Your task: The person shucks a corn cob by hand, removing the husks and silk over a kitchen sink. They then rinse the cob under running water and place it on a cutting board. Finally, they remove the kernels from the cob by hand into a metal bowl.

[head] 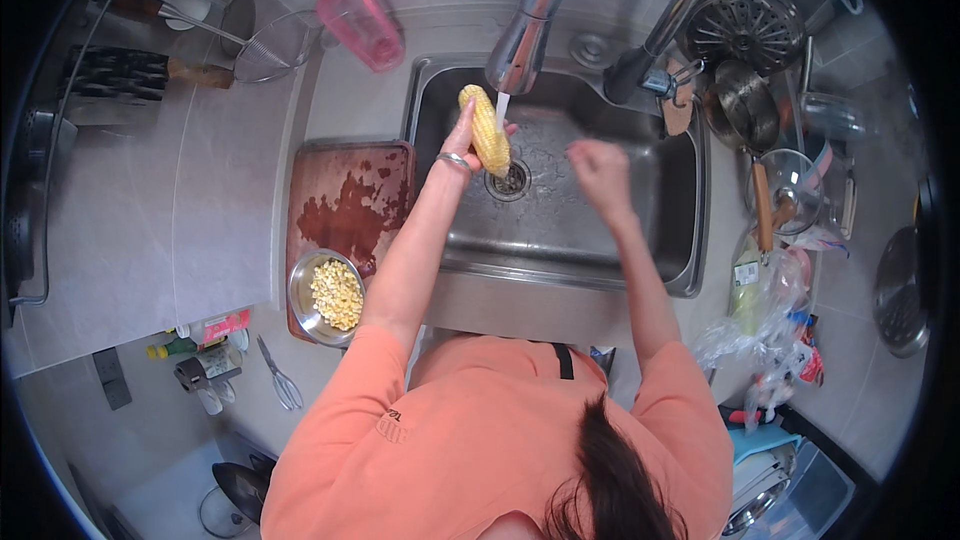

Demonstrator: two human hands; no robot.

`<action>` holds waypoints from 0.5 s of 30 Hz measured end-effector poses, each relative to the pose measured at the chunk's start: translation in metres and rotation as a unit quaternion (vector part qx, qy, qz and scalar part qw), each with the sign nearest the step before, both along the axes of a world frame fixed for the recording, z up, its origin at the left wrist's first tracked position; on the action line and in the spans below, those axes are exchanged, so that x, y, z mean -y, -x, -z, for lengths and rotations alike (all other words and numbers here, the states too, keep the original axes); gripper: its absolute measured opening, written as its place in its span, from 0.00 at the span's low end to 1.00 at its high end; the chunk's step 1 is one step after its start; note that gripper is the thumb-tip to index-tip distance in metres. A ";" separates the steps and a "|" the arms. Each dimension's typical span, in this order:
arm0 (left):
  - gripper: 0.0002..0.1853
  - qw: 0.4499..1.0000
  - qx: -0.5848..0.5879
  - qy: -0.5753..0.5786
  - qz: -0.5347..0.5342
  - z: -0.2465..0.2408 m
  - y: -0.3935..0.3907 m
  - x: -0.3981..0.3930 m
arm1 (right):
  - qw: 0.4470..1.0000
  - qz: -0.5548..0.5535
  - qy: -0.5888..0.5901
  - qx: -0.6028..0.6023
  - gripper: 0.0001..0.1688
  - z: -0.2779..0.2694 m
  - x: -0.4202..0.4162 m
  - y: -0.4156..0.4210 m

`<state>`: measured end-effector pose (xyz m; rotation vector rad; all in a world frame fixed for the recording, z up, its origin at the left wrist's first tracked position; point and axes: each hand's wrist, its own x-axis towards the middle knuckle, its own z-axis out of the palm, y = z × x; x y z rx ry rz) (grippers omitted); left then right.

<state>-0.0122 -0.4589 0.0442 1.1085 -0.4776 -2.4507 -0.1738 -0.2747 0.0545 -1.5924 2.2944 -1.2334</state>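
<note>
A peeled corn cob point(486, 131) with yellow kernels lies in my left hand point(463, 139), tilted under the faucet. From the metal faucet head point(517, 52) a stream of water point(502, 111) runs down onto or close beside the cob. Below its lower end is the drain point(510, 180) of the stainless steel sink point(570, 232). My right hand point(602, 171) is over the right half of the basin, apart from the cob. It is slightly blurred, its fingers curled in, and nothing shows in it.
Left of the sink, a wet brown cutting board point(315, 165) carries a metal bowl point(301, 292) of loose corn kernels point(336, 294). A pink plastic bottle point(361, 22) stands behind. Pans point(742, 105), a glass lid point(787, 180) and plastic bags point(772, 307) crowd the right side. Kitchen scissors point(281, 379) lie lower left.
</note>
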 end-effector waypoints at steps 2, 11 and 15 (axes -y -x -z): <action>0.35 0.999 -0.041 -0.015 0.026 0.006 -0.003 -0.001 | 0.990 0.123 0.029 0.066 0.13 -0.005 0.000 0.050; 0.30 0.988 -0.122 -0.072 0.055 -0.008 -0.016 -0.026 | 0.916 0.265 0.167 0.251 0.33 -0.025 0.043 0.185; 0.24 0.991 -0.038 0.067 0.112 -0.004 -0.024 -0.037 | 0.972 0.216 0.073 0.047 0.35 -0.018 0.041 0.168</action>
